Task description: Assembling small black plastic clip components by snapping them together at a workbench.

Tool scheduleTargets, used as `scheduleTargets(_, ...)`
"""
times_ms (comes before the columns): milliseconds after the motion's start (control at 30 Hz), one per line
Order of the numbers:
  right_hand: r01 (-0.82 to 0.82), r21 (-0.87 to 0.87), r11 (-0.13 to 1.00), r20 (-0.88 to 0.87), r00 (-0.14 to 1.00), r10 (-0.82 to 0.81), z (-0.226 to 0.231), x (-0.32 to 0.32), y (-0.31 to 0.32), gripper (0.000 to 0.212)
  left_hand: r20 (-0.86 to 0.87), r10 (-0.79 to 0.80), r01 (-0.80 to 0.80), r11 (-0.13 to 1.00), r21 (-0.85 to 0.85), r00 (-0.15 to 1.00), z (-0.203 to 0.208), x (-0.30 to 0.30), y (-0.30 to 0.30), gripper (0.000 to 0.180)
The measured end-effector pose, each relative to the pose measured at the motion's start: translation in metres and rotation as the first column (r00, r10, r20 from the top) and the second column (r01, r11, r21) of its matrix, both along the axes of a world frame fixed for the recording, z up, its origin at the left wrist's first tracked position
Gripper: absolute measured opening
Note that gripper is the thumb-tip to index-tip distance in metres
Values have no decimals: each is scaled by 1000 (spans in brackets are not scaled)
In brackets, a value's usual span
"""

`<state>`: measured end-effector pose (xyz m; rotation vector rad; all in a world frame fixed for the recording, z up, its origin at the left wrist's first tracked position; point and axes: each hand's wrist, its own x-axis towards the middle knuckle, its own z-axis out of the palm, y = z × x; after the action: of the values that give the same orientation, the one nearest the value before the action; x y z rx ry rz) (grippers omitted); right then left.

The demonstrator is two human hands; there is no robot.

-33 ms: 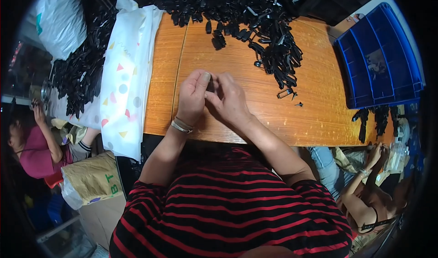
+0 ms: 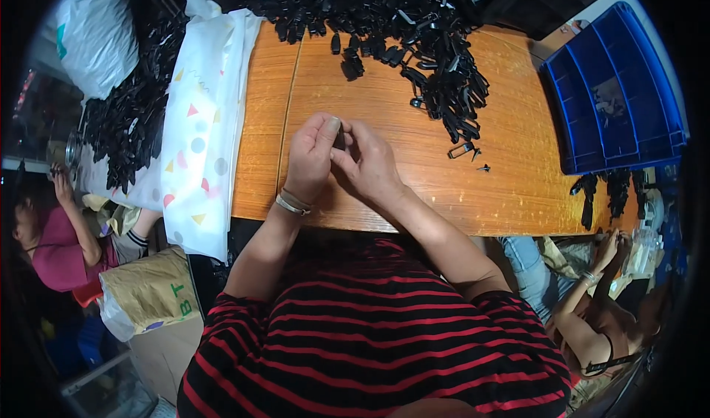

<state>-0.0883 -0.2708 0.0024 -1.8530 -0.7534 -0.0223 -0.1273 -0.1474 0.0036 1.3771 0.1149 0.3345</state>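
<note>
Over the near middle of the wooden table, my two hands meet at a small black piece, mostly hidden by the fingers. My left hand is closed on it, thumb along its upper side. From the other side my right hand pinches toward the same piece with thumb and fingers. To the right of the hands lie a small black frame-shaped part and a tiny dark part. Beyond them spreads a heap of black plastic parts.
A white patterned plastic sheet covers the table's left side, with more black parts beyond it. At the right stands a blue divided crate. One person sits at left, another at right. A brown sack stands lower left.
</note>
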Motion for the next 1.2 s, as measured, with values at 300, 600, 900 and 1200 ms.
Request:
scheduleTargets(300,-199,-215,956,142,962,232,2,36,-41,39,-196,-232,202,966,-162,953,-5,17,5,29)
scheduleTargets(600,291,-705,646,461,881,106,13,106,-83,25,46,73,-67,324,944,996,8,112,44,14)
scheduleTargets(900,87,-519,850,301,949,87,25,98,-65,27,157,-95,-151,67,986,983,-4,120,50,20)
scheduleTargets(1200,52,32,998,-151,987,-47,-5,52,-54,20,219,-140,-209,84,974,966,-14,99,48,24)
